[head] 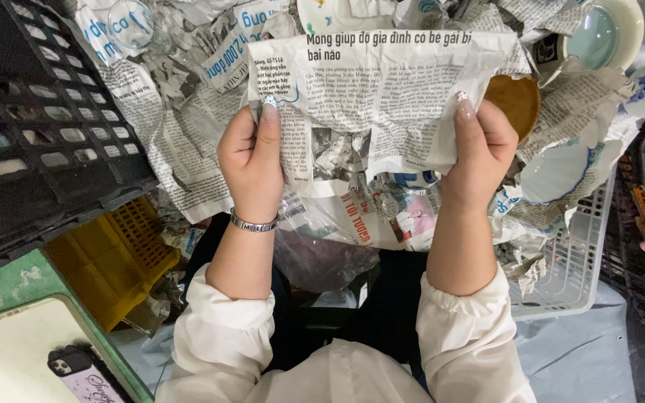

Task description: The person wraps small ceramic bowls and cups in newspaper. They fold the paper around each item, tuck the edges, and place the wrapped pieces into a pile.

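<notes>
Two hands hold one sheet of newspaper (367,97) taut above your lap: your left hand (251,160) and right hand (483,153) each have fingers curled and thumb pressed down, clamped on a lower corner. Its long axis runs side to side between your fists, both equally near, and it rises away from your fingers. Beyond it lie crumpled paper, a brown dish (515,101), pale bowls (606,33) and a white basket (572,276); a black crate (39,127) sits left.
</notes>
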